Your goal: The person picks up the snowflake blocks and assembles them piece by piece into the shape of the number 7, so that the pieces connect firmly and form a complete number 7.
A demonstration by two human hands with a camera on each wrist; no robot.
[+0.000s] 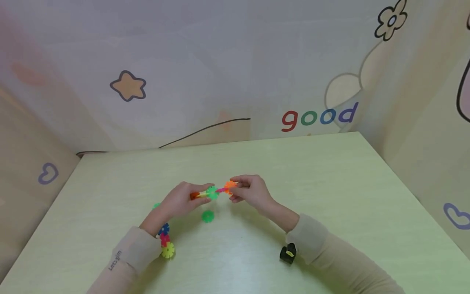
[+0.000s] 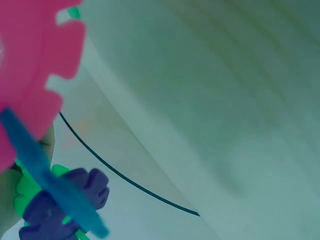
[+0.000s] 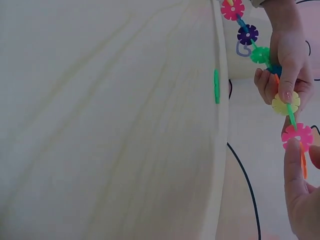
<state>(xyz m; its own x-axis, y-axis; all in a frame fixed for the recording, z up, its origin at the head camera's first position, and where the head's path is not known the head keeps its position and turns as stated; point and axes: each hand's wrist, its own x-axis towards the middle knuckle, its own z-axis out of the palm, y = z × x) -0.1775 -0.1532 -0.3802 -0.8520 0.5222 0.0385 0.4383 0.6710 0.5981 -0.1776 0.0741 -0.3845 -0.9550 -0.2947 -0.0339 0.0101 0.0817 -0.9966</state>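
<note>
Both hands hold a chain of slotted plastic flower discs over the table. In the head view the left hand pinches it beside a green disc. My right hand pinches the orange disc at the other end. The right wrist view shows the left thumb at a yellow disc and a right finger against a pink disc. The chain's far part hangs past the left wrist, ending in a yellow disc; a pink disc and a purple disc loom in the left wrist view.
A loose green disc lies on the pale table between the forearms. By the right sleeve is a small black object with a yellow mark. Printed cloth walls rise around the back and sides of the table.
</note>
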